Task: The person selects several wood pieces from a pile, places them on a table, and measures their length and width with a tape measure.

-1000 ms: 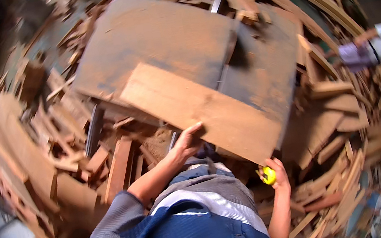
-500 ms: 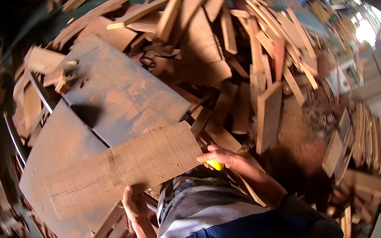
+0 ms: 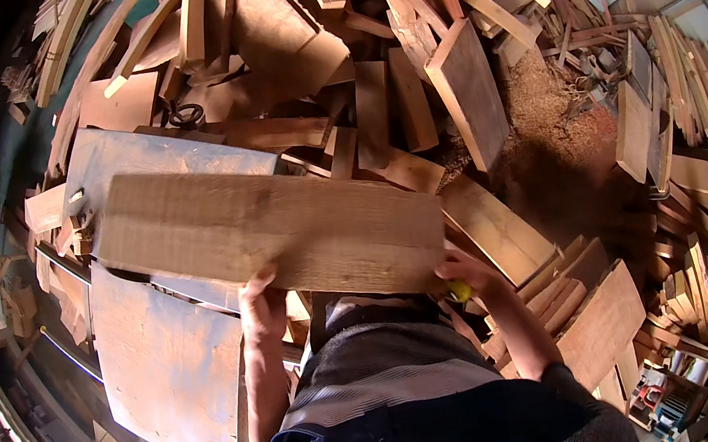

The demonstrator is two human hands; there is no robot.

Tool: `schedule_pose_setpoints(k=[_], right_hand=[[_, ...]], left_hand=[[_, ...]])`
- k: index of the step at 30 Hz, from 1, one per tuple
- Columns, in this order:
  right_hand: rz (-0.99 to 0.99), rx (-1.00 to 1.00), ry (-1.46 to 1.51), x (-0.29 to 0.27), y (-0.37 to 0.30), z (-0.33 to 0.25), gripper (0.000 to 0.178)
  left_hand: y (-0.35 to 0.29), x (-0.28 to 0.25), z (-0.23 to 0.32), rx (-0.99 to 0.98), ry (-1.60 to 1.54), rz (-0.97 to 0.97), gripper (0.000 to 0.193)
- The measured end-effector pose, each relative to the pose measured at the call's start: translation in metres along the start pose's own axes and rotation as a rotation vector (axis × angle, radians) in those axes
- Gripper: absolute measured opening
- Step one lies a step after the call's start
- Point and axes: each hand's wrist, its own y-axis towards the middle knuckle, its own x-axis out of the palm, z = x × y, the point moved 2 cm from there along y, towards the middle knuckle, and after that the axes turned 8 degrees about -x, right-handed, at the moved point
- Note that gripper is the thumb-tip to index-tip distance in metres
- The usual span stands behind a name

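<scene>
A wide, flat wooden board (image 3: 280,224) is held up in front of me, its right end lower than its left in the picture. My left hand (image 3: 263,306) grips the near long edge around its middle, the thumb on top and the fingers hidden underneath. At the right end, my right hand (image 3: 466,273) is closed on the corner. A small yellow thing (image 3: 458,291) is tucked in the same hand, too little of it showing to name. Behind and below the board lies a dusty grey metal machine table (image 3: 167,365), split by a gap that the board partly covers.
Loose planks and offcuts pile up beyond the machine, with a dark handwheel (image 3: 186,115) among them. A thick plank (image 3: 469,94) leans at the right, near sawdust (image 3: 541,105) on the floor. More boards (image 3: 600,320) are stacked beside my right arm.
The view has turned, and the machine table shows at a different angle. The board now slants down to the right, where before it rose to the right. Both hands keep hold of it.
</scene>
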Motion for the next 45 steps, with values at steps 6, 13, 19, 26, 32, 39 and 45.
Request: schedule_pose_setpoints(k=[6, 13, 19, 26, 32, 39, 45], right_hand=[[0.225, -0.120, 0.362, -0.074, -0.111, 0.043, 0.066], [0.452, 0.073, 0.528, -0.113, -0.176, 0.076, 0.048], [0.624, 0.230, 0.427, -0.127, -0.158, 0.106, 0.032], [0.643, 0.037, 0.767, -0.108, -0.147, 0.144, 0.035], [0.559, -0.150, 0.974, -0.077, -0.168, 0.111, 0.045], [0.510, -0.048, 0.726, -0.074, -0.173, 0.056, 0.044], [0.624, 0.157, 0.476, -0.068, -0.130, 0.007, 0.053]], left_hand=[[0.051, 0.094, -0.090, -0.333, 0.174, -0.071, 0.034], [0.091, 0.164, -0.192, -0.467, 0.304, -0.036, 0.021], [0.117, 0.177, -0.225, -0.466, 0.635, 0.025, 0.018], [0.147, 0.165, -0.250, -0.610, 0.645, 0.017, 0.024], [0.149, 0.131, -0.268, -0.765, 0.427, -0.070, 0.031], [0.136, 0.091, -0.292, -0.979, 0.265, 0.080, 0.033], [0.131, 0.037, -0.312, -1.014, 0.044, 0.318, 0.035]])
